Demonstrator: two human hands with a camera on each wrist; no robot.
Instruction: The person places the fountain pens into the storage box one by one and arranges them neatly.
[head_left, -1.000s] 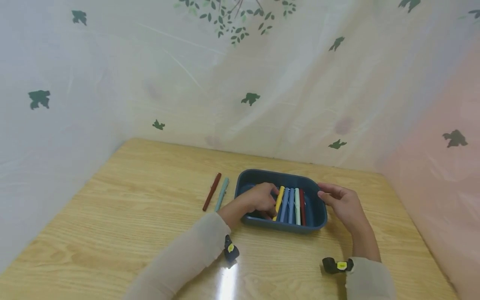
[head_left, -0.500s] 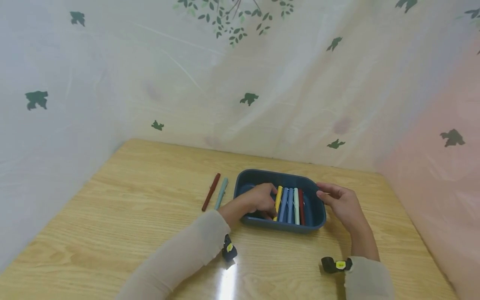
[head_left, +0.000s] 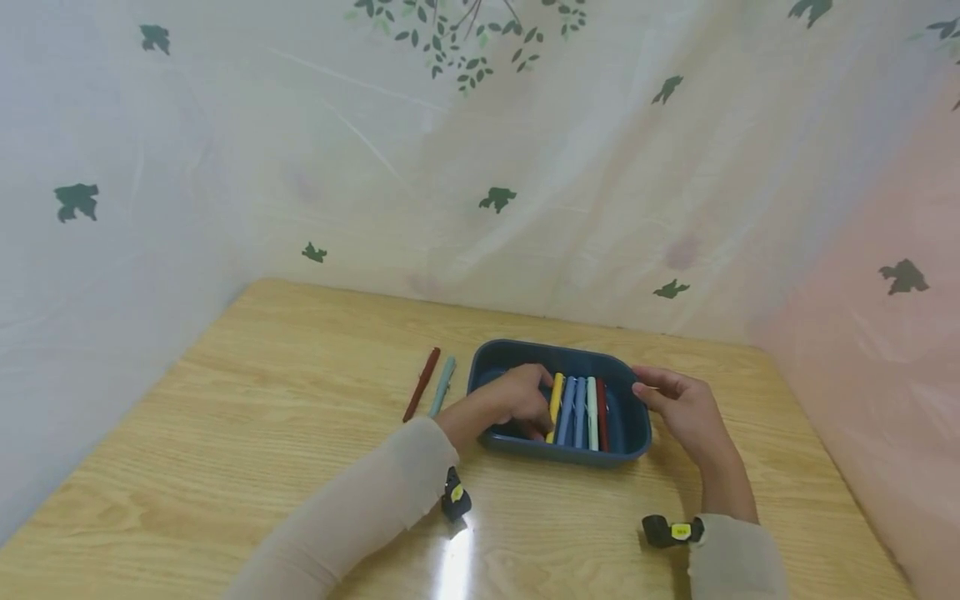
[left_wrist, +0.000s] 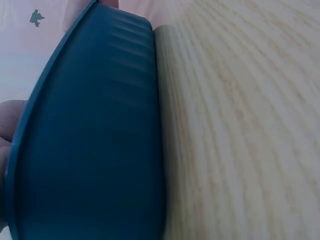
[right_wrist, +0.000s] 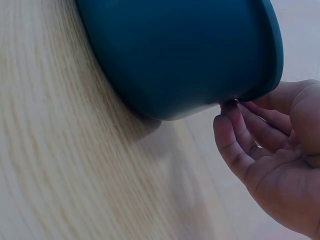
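A dark blue tray [head_left: 517, 448] with rounded corners sits on the table, and in it several pens lie side by side. From left to right they are a yellow pen [head_left: 557, 398], two blue pens [head_left: 574, 412], a pale green pen [head_left: 593, 412] and a dark red pen [head_left: 603, 415]. Reaching into the tray, my left hand [head_left: 525, 400] pinches the yellow pen near its two ends; its thumb side is partly hidden. My right hand [head_left: 686, 412] holds the tray's right end, thumb over the rim and fingers outside, as the right wrist view shows of the hand [right_wrist: 280, 150].
Left of the tray, a dark red pen [head_left: 422, 384] and a light teal pen [head_left: 443, 386] lie on the wooden table [head_left: 300, 400]. A pale curtain [head_left: 420, 167] with green leaf and bird prints hangs behind and at the sides.
Both hands, the tray and the pens hold nearly the same positions. Only a slight shift of the head view shows.
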